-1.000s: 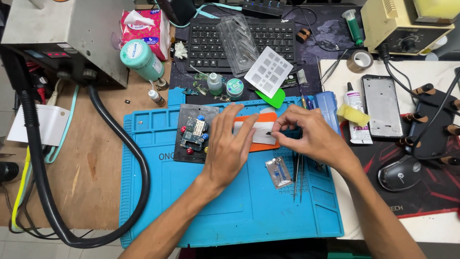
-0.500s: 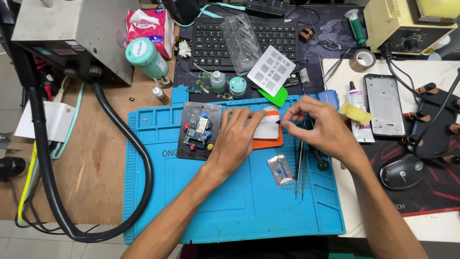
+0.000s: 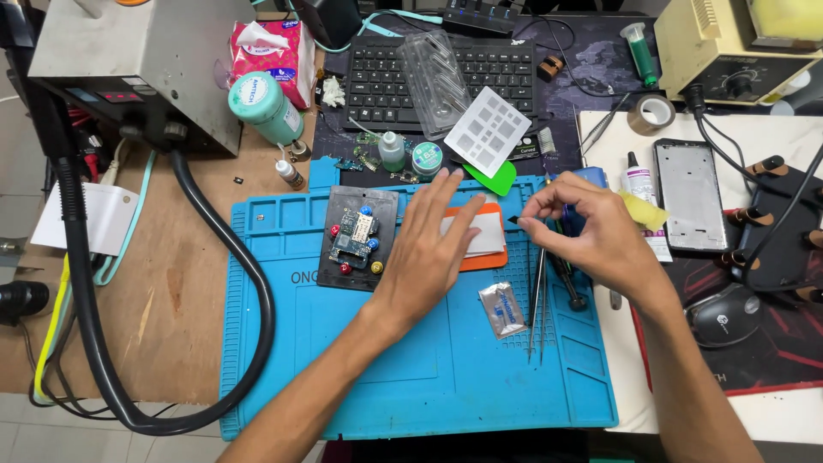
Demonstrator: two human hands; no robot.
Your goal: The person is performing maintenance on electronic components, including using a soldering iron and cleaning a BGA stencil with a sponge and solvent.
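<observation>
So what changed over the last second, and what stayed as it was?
The right hand drew away to the right, off the white pad on the orange holder, and now pinches a small dark piece between its fingers. The left hand stayed flat, pressing on the pad. The circuit board in its fixture, the tweezers and the foil packet on the blue mat did not move.

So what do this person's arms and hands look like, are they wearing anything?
Both forearms are bare as far as the picture shows: no sleeves, gloves, watch or bracelets. The left hand and right hand show no rings, tape or cables. Fingernails look short and unpainted.
</observation>
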